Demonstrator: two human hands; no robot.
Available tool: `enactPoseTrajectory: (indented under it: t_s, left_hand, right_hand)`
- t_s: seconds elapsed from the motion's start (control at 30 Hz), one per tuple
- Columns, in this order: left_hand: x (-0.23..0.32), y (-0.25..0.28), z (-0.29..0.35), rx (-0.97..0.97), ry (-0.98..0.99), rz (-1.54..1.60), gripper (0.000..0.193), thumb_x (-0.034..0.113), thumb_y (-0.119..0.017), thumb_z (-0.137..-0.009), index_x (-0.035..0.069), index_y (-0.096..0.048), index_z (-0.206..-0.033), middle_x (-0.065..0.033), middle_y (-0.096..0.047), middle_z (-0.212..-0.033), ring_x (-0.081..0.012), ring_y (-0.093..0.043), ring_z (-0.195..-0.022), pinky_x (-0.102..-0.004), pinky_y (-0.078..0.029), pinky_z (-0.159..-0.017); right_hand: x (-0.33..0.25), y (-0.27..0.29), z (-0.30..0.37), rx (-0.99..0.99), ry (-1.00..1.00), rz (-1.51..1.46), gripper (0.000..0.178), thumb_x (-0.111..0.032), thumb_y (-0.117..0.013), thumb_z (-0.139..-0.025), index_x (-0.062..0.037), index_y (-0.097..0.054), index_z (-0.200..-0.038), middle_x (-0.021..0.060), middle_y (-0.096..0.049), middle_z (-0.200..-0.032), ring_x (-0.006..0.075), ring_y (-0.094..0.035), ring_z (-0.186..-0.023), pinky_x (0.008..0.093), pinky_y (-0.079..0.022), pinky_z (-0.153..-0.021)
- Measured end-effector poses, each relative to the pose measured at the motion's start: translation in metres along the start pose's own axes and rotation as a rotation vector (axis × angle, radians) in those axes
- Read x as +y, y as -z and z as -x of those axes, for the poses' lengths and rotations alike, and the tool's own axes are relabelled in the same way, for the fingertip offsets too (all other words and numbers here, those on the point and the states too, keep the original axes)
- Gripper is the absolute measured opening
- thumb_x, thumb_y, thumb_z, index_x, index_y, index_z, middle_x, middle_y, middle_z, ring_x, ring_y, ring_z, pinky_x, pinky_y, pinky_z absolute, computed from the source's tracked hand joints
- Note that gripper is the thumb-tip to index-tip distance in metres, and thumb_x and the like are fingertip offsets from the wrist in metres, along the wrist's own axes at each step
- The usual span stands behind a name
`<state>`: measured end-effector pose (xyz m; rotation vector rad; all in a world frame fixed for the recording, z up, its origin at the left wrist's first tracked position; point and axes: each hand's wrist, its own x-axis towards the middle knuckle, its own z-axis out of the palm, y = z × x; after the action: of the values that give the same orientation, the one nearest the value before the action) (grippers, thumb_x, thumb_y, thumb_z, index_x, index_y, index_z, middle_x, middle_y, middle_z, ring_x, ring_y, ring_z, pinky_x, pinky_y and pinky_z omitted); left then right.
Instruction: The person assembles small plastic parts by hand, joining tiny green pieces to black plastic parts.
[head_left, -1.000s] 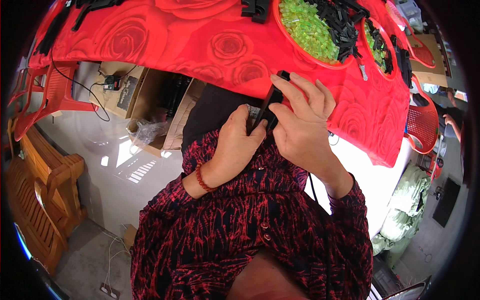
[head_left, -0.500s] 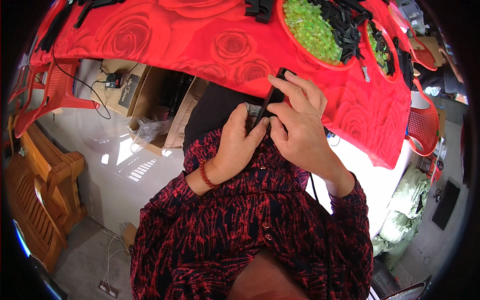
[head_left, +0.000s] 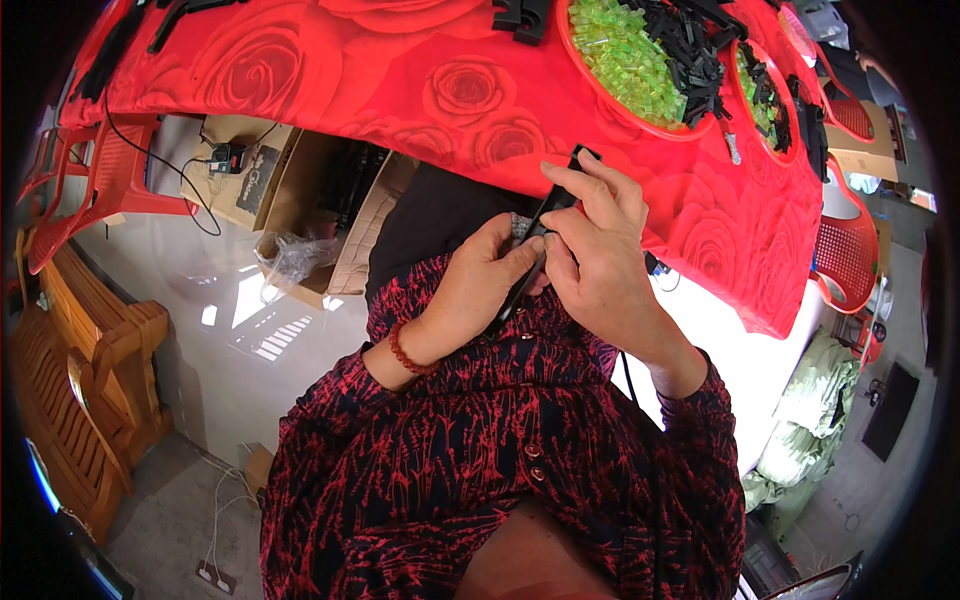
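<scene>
A long, narrow black plastic bar (head_left: 560,196) slants between my hands above my lap, its upper end reaching the table edge. My left hand (head_left: 478,285) is closed around its lower half, thumb lying along it. Something grey and rough (head_left: 520,226) shows by the left fingers, perhaps a finger wrap. My right hand (head_left: 603,255) pinches the bar from the other side, thumb and index finger meeting near the left thumb. Its other fingers reach over the upper part. Whether a small part sits between the right fingertips is hidden.
The red rose-patterned tablecloth (head_left: 380,85) spans the table ahead. A red basin (head_left: 690,130) holds yellow-green and black small pieces, with a smaller red basin (head_left: 790,155) to its right. Black parts (head_left: 520,20) lie farther back. Below left stand open cardboard boxes (head_left: 300,190) and a wooden chair (head_left: 90,370).
The black bar has shifted down through my left hand, so its lower end now shows below that hand. My left hand has moved slightly right along it.
</scene>
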<state>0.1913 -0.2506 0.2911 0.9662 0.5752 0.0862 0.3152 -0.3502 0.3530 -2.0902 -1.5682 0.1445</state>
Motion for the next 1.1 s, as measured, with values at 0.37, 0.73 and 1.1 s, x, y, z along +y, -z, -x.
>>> enactPoseTrajectory:
  t_s: [0.37,0.73,1.1]
  left_hand:
    - [-0.001,0.001,-0.002,-0.011,0.084,0.106,0.010,0.011,-0.059,-0.101,0.002,-0.057,-0.102,-0.0025,-0.063,-0.086,-0.0079,-0.063,-0.070,-0.0220,-0.053,-0.060]
    - [-0.010,0.002,-0.007,-0.069,-0.016,0.029,0.007,0.010,-0.061,-0.099,0.004,-0.057,-0.100,0.0005,-0.063,-0.082,-0.0054,-0.060,-0.067,-0.0210,-0.049,-0.057]
    - [-0.003,0.005,-0.003,-0.027,-0.065,-0.061,0.010,0.012,-0.064,-0.098,0.007,-0.055,-0.095,0.0021,-0.059,-0.077,-0.0052,-0.057,-0.065,-0.0207,-0.047,-0.058]
  right_hand:
    - [-0.004,0.004,0.007,-0.012,-0.081,-0.026,0.022,0.006,-0.064,-0.075,0.0012,-0.066,-0.096,0.0143,-0.051,-0.141,0.0414,-0.041,-0.132,0.0482,-0.034,-0.108]
    - [-0.011,0.009,0.011,-0.023,-0.096,-0.014,0.013,0.002,-0.061,-0.078,0.0017,-0.063,-0.091,0.0089,-0.047,-0.144,0.0424,-0.038,-0.130,0.0524,-0.032,-0.103]
    - [0.000,0.018,-0.005,0.359,-0.006,0.071,0.039,-0.002,-0.054,-0.095,0.0018,-0.055,-0.134,0.0235,-0.047,-0.138,0.0355,-0.050,-0.124,0.0394,-0.042,-0.103]
